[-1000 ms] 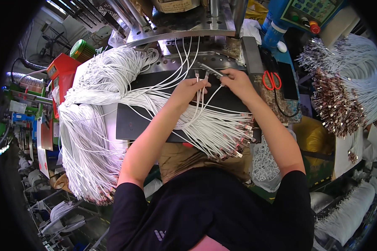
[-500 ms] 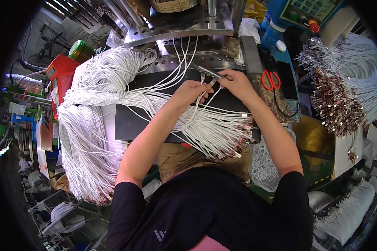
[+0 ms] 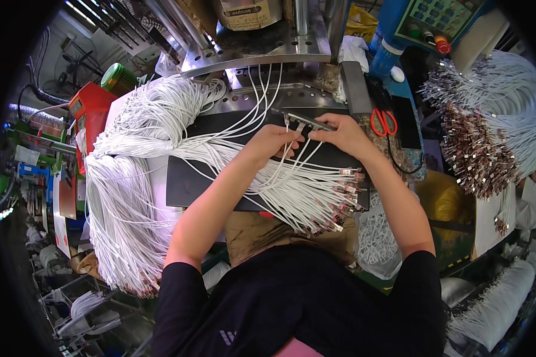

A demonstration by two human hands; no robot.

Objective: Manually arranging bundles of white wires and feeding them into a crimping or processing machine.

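Over the black work surface, my left hand (image 3: 278,141) is closed in a pinch on a white cable (image 3: 273,174), close to its connector end. My right hand (image 3: 344,135) is closed round the right end of a narrow dark metal bar (image 3: 308,121). Small connector ends line the bar's near side, between my two hands. From there, white cables run down toward me. Beneath my wrists a fan of white cables (image 3: 304,199) lies on the surface, its brown-and-metal plugs (image 3: 346,205) pointing right. My fingers partly hide how the cable ends sit against the bar.
A metal press (image 3: 256,50) stands just beyond my hands, with a few cables hanging from it. Large white cable bundles (image 3: 122,208) drape at left, more (image 3: 488,131) at right. Red-handled scissors (image 3: 383,122) lie right of my right hand. A clear bag (image 3: 378,238) hangs below.
The whole view has shifted slightly, so the bench sits lower. My right hand has shifted along with the bar, and its thumb now reaches lower by the cables. My left hand keeps its pinch.
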